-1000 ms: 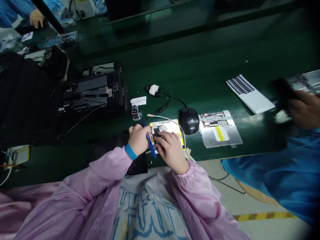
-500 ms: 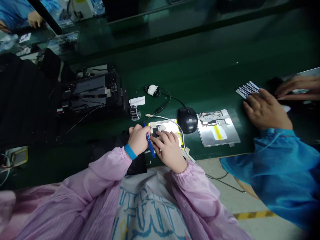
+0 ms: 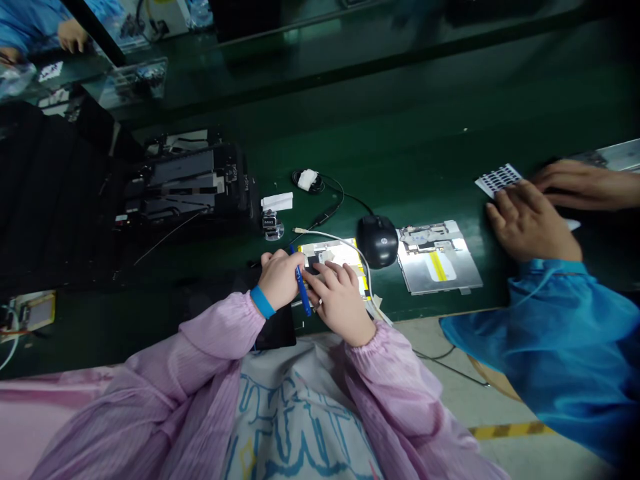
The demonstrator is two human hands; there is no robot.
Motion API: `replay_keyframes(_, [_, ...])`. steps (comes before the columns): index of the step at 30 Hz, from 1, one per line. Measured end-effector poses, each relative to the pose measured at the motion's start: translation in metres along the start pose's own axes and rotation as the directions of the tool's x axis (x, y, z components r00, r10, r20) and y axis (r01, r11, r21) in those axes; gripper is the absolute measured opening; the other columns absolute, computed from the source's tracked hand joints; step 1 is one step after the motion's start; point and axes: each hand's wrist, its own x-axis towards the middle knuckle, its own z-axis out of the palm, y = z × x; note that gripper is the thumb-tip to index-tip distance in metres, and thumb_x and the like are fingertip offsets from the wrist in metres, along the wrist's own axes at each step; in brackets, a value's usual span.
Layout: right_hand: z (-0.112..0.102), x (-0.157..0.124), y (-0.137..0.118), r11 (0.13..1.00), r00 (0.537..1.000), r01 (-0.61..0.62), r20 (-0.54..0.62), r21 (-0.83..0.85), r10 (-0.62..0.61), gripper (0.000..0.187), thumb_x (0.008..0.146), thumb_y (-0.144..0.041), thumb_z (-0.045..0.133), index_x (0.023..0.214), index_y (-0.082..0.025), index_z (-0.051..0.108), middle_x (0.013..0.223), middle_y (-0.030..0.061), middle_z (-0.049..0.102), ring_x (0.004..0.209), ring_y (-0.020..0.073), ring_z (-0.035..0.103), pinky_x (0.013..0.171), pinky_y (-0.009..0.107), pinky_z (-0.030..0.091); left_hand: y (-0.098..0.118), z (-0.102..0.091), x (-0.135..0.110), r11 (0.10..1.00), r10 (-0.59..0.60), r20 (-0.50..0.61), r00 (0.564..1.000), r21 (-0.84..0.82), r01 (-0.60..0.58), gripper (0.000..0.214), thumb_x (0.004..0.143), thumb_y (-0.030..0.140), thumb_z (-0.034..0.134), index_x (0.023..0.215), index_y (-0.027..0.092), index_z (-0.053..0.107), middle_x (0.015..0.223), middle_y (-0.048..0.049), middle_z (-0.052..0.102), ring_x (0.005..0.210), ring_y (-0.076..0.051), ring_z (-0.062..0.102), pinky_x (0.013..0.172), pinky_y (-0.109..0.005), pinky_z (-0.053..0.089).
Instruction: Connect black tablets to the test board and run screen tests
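I judged the step in hand to be close work on the small panel (image 3: 336,254), with one hand steadying it and the other bringing a tool to it. The left hand (image 3: 279,279) was curled shut around a blue tool (image 3: 301,291), which ran slantwise along its thumb side, its far end just past the knuckles. The right hand (image 3: 341,299) lay open, fingers spread flat on the panel's near part and pressing it to the green table (image 3: 410,153).

To my eye, further work there called for a steady tool tip and firm pressure from the flat hand, since the piece looked light and easy to shift.

The panel lay under and just beyond the right hand's fingertips. It was pale and shiny, with yellow edging and white tape patches. A white cable (image 3: 356,248) curved past its far side, and a black mouse (image 3: 377,241) sat just right of it, with a metal plate (image 3: 440,259) beyond that. A co-worker's hand (image 3: 531,224) rested well apart to the right.
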Motion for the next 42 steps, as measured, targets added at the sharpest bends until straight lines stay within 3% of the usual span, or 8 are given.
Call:
replay_keyframes(7, [-0.007,-0.001,0.001,0.990,1.000,-0.026,0.002,0.138,0.026,0.036,0.097,-0.030,0.042,0.128,-0.024,0.058,0.131,0.0097,0.057,0.124,0.0297,0.044,0.108,0.053,0.030,-0.003,-0.007,-0.001,0.998,-0.001,0.009,1.000,-0.055,0.002,0.011,0.082,0.022,0.054,0.073,0.020,0.046,0.073,-0.0033,0.062,0.081,-0.023,0.054,0.079,-0.039,0.034])
replay_keyframes(10, [-0.015,-0.007,0.005,0.930,0.988,-0.094,-0.079,0.355,0.130,0.034,0.097,-0.034,0.040,0.117,-0.020,0.065,0.111,0.0115,0.065,0.106,0.0256,0.056,0.096,0.047,0.044,-0.006,-0.020,-0.008,0.968,-0.011,-0.149,0.989,-0.250,-0.027,0.020,0.084,0.029,0.057,0.074,0.021,0.041,0.081,-0.0046,0.064,0.084,-0.022,0.056,0.081,-0.037,0.039])
replay_keyframes(14, [-0.031,-0.015,0.004,0.618,0.924,-0.296,0.054,0.728,0.379,0.031,0.091,-0.044,0.052,0.088,-0.019,0.070,0.074,0.0050,0.066,0.067,0.0178,0.060,0.064,0.033,0.052,0.001,-0.029,-0.028,0.856,0.041,-0.320,0.947,-0.478,-0.198,0.022,0.086,0.026,0.056,0.074,0.021,0.037,0.091,-0.0055,0.066,0.084,-0.017,0.059,0.078,-0.031,0.044])
replay_keyframes(17, [-0.041,-0.014,-0.002,0.350,0.915,-0.310,0.176,0.884,0.364,0.029,0.086,-0.047,0.060,0.086,-0.020,0.069,0.068,0.0015,0.066,0.060,0.0150,0.062,0.059,0.029,0.053,0.008,-0.020,-0.041,0.756,0.168,-0.108,0.980,-0.623,-0.198,0.022,0.087,0.027,0.054,0.075,0.021,0.037,0.086,-0.0025,0.066,0.065,-0.011,0.056,0.063,-0.026,0.043])
replay_keyframes(20, [-0.039,-0.009,-0.008,0.249,0.924,-0.269,0.176,0.931,0.339,0.026,0.083,-0.045,0.064,0.089,-0.020,0.068,0.068,0.0006,0.066,0.063,0.0151,0.064,0.063,0.029,0.054,0.008,-0.010,-0.043,0.712,0.207,0.072,0.976,-0.695,-0.100,0.022,0.086,0.028,0.054,0.075,0.021,0.037,0.072,0.0023,0.060,0.052,-0.008,0.047,0.053,-0.023,0.037])
replay_keyframes(26, [-0.011,-0.005,-0.001,0.539,0.889,-0.282,0.004,0.794,0.458,0.018,0.089,-0.035,0.057,0.089,-0.019,0.065,0.081,0.0048,0.070,0.073,0.0175,0.065,0.070,0.034,0.054,-0.008,-0.017,-0.030,0.871,0.125,-0.052,0.991,-0.473,-0.134,0.023,0.083,0.023,0.052,0.069,0.021,0.035,0.056,0.0061,0.040,0.051,-0.010,0.037,0.053,-0.024,0.029])
replay_keyframes(31, [-0.001,-0.007,0.005,0.881,0.954,-0.087,-0.215,0.465,0.208,0.018,0.093,-0.020,0.049,0.092,-0.018,0.066,0.092,0.0091,0.070,0.090,0.0218,0.062,0.081,0.039,0.051,-0.012,-0.018,-0.026,0.925,0.212,-0.004,0.977,-0.323,-0.202,0.019,0.083,0.015,0.046,0.069,0.021,0.035,0.058,0.0044,0.043,0.051,-0.011,0.041,0.054,-0.025,0.029])
replay_keyframes(42, [0.010,-0.018,0.005,0.989,0.978,0.031,-0.208,0.144,-0.001,0.030,0.093,-0.015,0.047,0.119,-0.015,0.062,0.113,0.0122,0.064,0.108,0.0250,0.054,0.090,0.042,0.048,-0.012,-0.012,-0.025,0.942,0.210,-0.036,0.977,-0.261,-0.212,0.018,0.075,0.008,0.046,0.068,0.022,0.036,0.060,0.0027,0.047,0.054,-0.013,0.044,0.055,-0.026,0.031])
